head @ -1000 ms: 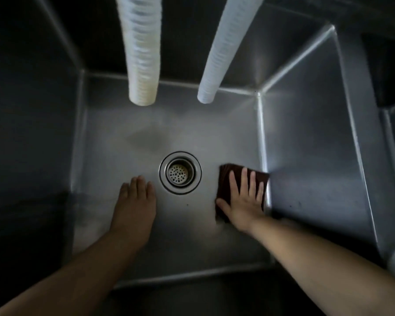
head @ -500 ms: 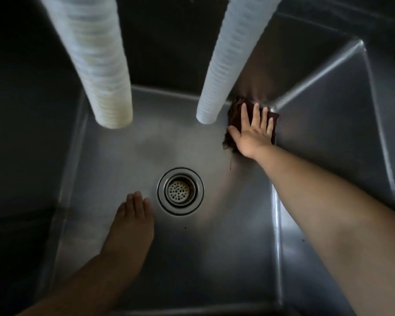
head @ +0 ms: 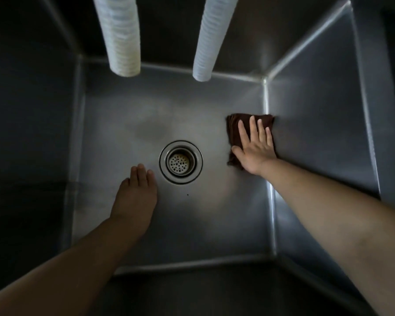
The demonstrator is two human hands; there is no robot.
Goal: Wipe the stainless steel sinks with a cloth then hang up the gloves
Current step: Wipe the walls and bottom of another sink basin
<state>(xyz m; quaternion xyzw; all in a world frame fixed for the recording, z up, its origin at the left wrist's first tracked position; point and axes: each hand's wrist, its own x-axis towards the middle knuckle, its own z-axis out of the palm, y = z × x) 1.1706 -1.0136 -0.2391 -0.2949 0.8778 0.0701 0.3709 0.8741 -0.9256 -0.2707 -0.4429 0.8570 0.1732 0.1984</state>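
On steel sink (head: 128, 124) floor (dim), right hand (head: 254, 149) pressing cloth (head: 234, 131)

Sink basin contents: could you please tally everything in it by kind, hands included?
White ribbed hoses: 2, left and right
Drain strainer: 1
Brown cloth: 1
Hands: 2, left hand flat on the floor, right hand pressing the cloth
Total: 6
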